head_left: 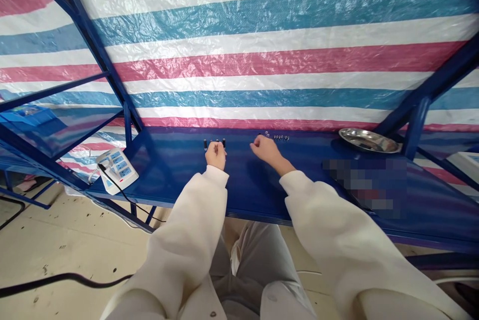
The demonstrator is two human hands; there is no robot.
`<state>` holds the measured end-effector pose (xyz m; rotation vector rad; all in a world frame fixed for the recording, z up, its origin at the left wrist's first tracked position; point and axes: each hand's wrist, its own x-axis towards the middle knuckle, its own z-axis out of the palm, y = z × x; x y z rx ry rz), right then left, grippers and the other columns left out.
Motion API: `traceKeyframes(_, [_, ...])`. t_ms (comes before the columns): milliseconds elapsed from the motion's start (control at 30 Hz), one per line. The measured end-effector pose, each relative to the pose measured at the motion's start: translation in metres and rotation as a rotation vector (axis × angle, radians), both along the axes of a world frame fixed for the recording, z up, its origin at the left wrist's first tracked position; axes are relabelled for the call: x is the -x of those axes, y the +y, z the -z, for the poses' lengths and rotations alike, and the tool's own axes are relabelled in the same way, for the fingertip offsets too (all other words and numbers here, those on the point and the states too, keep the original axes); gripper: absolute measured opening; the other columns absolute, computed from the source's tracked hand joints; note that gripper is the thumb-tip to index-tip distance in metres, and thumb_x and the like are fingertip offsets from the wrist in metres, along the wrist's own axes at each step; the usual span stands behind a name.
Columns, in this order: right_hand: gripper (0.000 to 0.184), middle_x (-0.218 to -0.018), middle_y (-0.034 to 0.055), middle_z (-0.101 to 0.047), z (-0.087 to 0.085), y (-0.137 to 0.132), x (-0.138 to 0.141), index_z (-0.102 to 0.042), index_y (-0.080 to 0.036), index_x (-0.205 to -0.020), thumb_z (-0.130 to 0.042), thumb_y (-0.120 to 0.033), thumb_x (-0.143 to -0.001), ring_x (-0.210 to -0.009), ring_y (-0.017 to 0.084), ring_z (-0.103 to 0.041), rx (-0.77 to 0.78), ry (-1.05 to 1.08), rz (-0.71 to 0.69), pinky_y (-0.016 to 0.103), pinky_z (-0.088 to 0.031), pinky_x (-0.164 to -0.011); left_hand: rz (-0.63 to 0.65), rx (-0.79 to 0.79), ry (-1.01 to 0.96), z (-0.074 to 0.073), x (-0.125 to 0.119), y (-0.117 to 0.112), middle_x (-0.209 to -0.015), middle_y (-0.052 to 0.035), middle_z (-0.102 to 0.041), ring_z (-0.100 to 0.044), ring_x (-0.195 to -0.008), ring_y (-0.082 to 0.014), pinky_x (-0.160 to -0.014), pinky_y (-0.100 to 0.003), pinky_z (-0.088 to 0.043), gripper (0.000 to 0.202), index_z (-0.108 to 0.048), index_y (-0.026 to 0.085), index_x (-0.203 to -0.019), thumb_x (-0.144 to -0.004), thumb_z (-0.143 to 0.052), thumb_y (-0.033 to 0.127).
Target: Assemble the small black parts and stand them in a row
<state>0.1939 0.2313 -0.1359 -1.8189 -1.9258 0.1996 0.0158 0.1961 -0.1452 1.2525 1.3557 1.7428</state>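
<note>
A: whats in frame, big stuff 1st?
B: striped tarp across the top, blue table thru the middle. Dish mid-right, power strip mid-left.
A: & the hands?
B: L hand abt center, R hand a bit right of it, well apart. Fingers curled in on both, cant tell if either's clamped on smth tbh.
A: small bits?
B: black bits just above L hand, silver bits in a row just up-right of R hand. All on the table.
A: step rn? next move?
B: prob mid-handling of small parts imo. Next calls for a light fingertip pinch, bits are tiny & close together.
</note>
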Motion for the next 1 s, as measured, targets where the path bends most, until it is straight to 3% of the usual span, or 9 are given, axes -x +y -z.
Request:
traceKeyframes(67, [0.017,-0.080,0.0067,-0.065,0.001,-0.004,0.025,-0.058,-0.016,-0.088,-0.052,-0.029,-0.079,-0.076,0.018,-0.060,0.012,0.017,-0.182,0.027,-0.041,-0.069,-0.019,-0.019,-0.106,-0.003,0.001,0.000,-0.044,0.0073,-0.047,-0.038,-0.031,-0.0055,-0.036,-0.018,-0.030,0.024,-0.046,0.019,-0.065,-0.080,-0.050,0.037])
traceKeyframes(133, [0.022,-0.084,0.0069,-0.065,0.005,-0.004,0.048,-0.058,-0.015,-0.093,-0.054,-0.030,-0.078,-0.080,0.018,-0.059,0.031,0.020,-0.276,0.026,-0.041,-0.071,-0.024,-0.033,-0.164,-0.006,0.002,0.001,-0.042,0.0080,-0.046,-0.035,-0.029,-0.0048,-0.033,-0.018,-0.028,0.027,-0.045,0.018,-0.065,-0.079,-0.052,0.040])
traceKeyframes(333, [0.033,-0.102,0.0092,-0.063,0.017,0.008,0.082,-0.059,-0.017,-0.102,-0.056,-0.037,-0.077,-0.096,0.022,-0.056,0.138,0.034,-0.133,0.032,-0.040,-0.078,-0.023,-0.048,-0.216,-0.008,0.002,0.001,-0.040,0.0085,-0.044,-0.034,-0.027,-0.0041,-0.031,-0.018,-0.027,0.029,-0.045,0.018,-0.063,-0.077,-0.055,0.042])
traceKeyframes(733, [0.013,-0.087,0.0018,-0.066,0.012,0.013,0.087,-0.062,-0.021,-0.077,-0.057,-0.032,-0.073,-0.085,0.018,-0.058,0.139,0.225,-0.030,0.032,-0.039,-0.076,0.005,-0.067,-0.130,-0.003,0.002,0.001,-0.040,0.0079,-0.045,-0.038,-0.030,-0.0037,-0.034,-0.018,-0.029,0.033,-0.046,0.018,-0.063,-0.076,-0.054,0.047])
traceKeyframes(900, [0.014,-0.069,0.0006,-0.061,0.000,-0.005,0.068,-0.056,-0.018,-0.069,-0.056,-0.032,-0.070,-0.065,0.013,-0.053,-0.050,0.447,-0.204,0.025,-0.041,-0.065,0.042,-0.034,-0.091,-0.008,0.000,-0.002,-0.041,0.0080,-0.045,-0.037,-0.031,-0.0032,-0.034,-0.018,-0.029,0.037,-0.045,0.018,-0.065,-0.075,-0.053,0.053])
traceKeyframes(1000, [0.015,-0.062,-0.0012,-0.057,-0.007,-0.025,0.055,-0.055,-0.018,-0.068,-0.055,-0.033,-0.070,-0.058,0.012,-0.049,-0.089,0.462,-0.297,0.023,-0.039,-0.059,0.131,-0.022,-0.102,-0.011,-0.003,-0.004,-0.045,0.0087,-0.048,-0.039,-0.031,-0.0042,-0.033,-0.018,-0.029,0.039,-0.049,0.017,-0.082,-0.070,-0.060,0.053])
